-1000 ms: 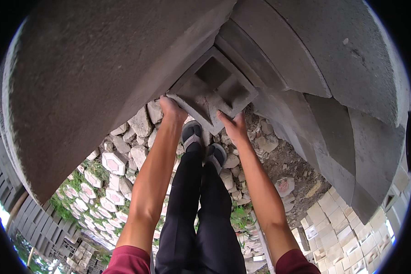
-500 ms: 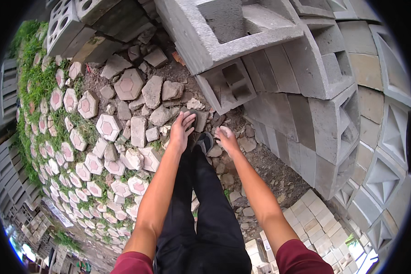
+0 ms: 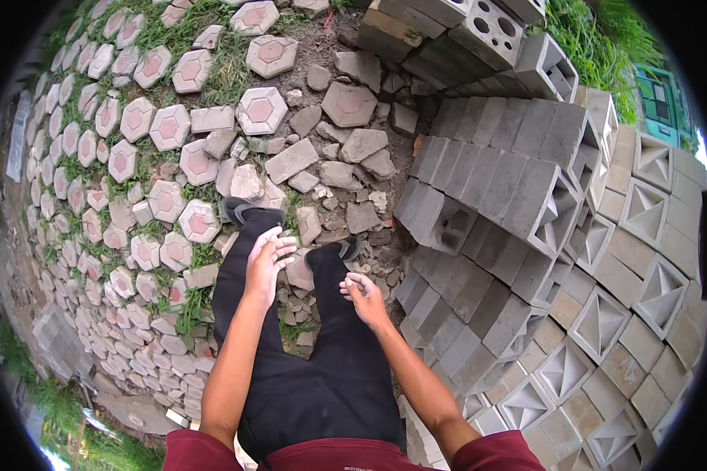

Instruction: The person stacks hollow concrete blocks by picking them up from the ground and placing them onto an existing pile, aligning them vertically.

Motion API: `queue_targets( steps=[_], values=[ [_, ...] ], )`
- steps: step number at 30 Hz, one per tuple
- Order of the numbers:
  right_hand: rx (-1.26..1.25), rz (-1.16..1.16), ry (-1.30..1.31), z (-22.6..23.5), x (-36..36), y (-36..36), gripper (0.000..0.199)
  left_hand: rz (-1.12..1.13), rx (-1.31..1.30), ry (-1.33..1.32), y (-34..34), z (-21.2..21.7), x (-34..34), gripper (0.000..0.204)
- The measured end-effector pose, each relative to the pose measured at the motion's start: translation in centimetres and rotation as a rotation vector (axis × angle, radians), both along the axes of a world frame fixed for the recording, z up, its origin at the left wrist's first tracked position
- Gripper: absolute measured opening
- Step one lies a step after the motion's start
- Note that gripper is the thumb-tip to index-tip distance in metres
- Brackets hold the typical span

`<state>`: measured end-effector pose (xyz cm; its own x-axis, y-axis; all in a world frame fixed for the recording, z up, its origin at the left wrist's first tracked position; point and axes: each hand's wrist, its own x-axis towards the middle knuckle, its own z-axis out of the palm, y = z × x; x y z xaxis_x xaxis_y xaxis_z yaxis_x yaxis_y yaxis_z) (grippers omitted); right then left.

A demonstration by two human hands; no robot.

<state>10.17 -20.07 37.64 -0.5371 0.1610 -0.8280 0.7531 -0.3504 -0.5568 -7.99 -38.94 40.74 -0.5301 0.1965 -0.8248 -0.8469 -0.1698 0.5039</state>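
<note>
My left hand (image 3: 269,263) hangs in front of my left thigh, its fingers loosely stretched and apart, with nothing in it. My right hand (image 3: 363,298) is held over the ground beside my right leg, thumb and fingers half curled and slightly apart, and no object shows in it. Neither hand touches a block or stone. Nearest to my right hand, on the right, is a stack of grey hollow concrete blocks (image 3: 495,177). Beyond my feet lie broken concrete pieces (image 3: 292,159) and a hexagonal paver with a pinkish centre (image 3: 349,104).
My dark shoes (image 3: 253,212) stand on uneven rubble. Hexagonal pavers (image 3: 170,128) in grass cover the left side. Pale decorative blocks (image 3: 597,322) are stacked at the right. Blocks with round holes (image 3: 489,30) stand at the far end, near green plants (image 3: 577,47).
My view has turned right and the block stack now sits lower and farther off. My feet are spread apart in a stride. Both hands have dropped closer to my body, still without an object.
</note>
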Motion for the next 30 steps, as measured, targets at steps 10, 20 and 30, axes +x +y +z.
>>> queue_targets(
  steps=[10,20,30],
  values=[
    [0.15,0.461,0.157,8.7,-21.4,-11.6,0.035,0.544,0.14,-0.093,-15.2,6.6,-3.8,0.041],
    [0.025,1.046,0.304,18.9,-35.2,-30.9,0.035,1.138,0.078,0.07,-33.4,16.2,-6.4,0.042],
    [-0.131,1.514,0.572,26.4,-44.3,-49.1,0.033,1.464,-0.147,0.203,-47.2,22.4,-4.0,0.041]
  ],
)
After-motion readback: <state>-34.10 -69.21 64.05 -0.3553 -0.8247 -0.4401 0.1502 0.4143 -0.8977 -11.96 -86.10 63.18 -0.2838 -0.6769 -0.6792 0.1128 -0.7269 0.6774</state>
